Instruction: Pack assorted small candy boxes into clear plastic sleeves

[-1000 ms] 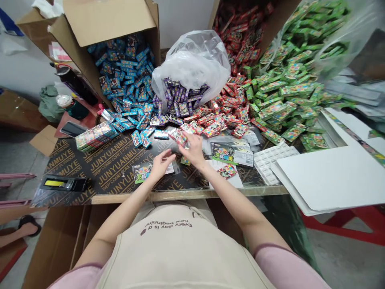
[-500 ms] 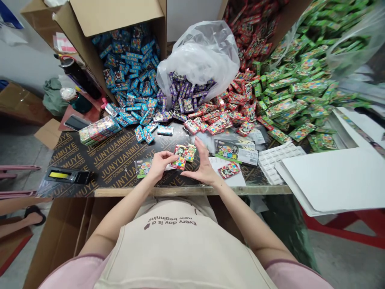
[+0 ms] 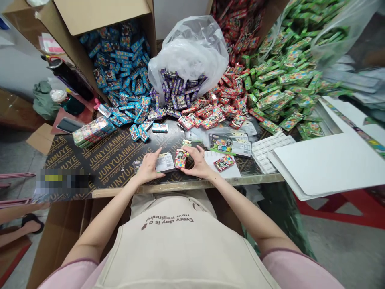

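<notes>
My left hand (image 3: pixel 148 165) grips a clear printed bag (image 3: pixel 165 161) with a barcode label, near the front edge of the dark table (image 3: pixel 99 160). My right hand (image 3: pixel 197 161) pinches a small stack of red and green candy boxes (image 3: pixel 181 157) and holds it against the bag's mouth. The two hands almost touch. One loose red box (image 3: pixel 224 162) lies on a white sheet just right of my right hand. More printed bags (image 3: pixel 230 144) lie flat beyond it.
Heaps of small boxes fill the back: blue ones (image 3: pixel 123 76) spilling from a carton, purple ones (image 3: pixel 177 90) in a clear plastic sack, red ones (image 3: pixel 221 106), green ones (image 3: pixel 282 84). A wrapped bundle (image 3: pixel 92 131) lies left. White trays (image 3: pixel 267 150) and white boards (image 3: pixel 327 162) lie right.
My right hand picked boxes from the red pile and drew them back toward me. My left hand lifted the bag, and both hands have come down together near the table's front edge.
</notes>
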The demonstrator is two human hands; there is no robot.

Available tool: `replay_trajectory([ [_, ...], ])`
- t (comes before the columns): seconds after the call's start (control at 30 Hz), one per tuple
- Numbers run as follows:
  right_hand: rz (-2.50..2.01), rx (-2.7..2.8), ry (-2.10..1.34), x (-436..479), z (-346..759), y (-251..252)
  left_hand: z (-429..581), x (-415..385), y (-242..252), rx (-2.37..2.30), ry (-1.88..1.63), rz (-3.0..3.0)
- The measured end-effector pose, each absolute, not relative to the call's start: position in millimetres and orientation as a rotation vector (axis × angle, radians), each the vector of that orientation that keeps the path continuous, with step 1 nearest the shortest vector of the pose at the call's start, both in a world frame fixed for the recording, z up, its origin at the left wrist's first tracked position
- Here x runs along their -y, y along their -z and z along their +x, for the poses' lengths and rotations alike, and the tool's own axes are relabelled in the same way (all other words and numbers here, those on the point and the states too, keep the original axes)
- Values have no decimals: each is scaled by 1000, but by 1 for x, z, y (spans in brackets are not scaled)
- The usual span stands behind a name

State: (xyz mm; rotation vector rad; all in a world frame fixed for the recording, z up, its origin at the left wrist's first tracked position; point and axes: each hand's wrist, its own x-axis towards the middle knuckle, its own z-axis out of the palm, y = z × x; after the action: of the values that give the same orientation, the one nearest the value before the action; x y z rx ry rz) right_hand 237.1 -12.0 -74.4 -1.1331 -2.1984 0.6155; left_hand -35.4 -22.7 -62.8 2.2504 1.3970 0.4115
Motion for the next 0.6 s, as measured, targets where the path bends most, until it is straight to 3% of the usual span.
replay_trajectory([
  [0.2,-959,2208,-928,9,238,56,-35,27,52,-1269,-555,2168],
  [0.4,-1182,1930,-517,33,220,55,-33,35,51,-1454,-673,2038],
  [0.6,-1345,1981,-428,38,213,68,-30,39,58,-1488,-591,2108],
])
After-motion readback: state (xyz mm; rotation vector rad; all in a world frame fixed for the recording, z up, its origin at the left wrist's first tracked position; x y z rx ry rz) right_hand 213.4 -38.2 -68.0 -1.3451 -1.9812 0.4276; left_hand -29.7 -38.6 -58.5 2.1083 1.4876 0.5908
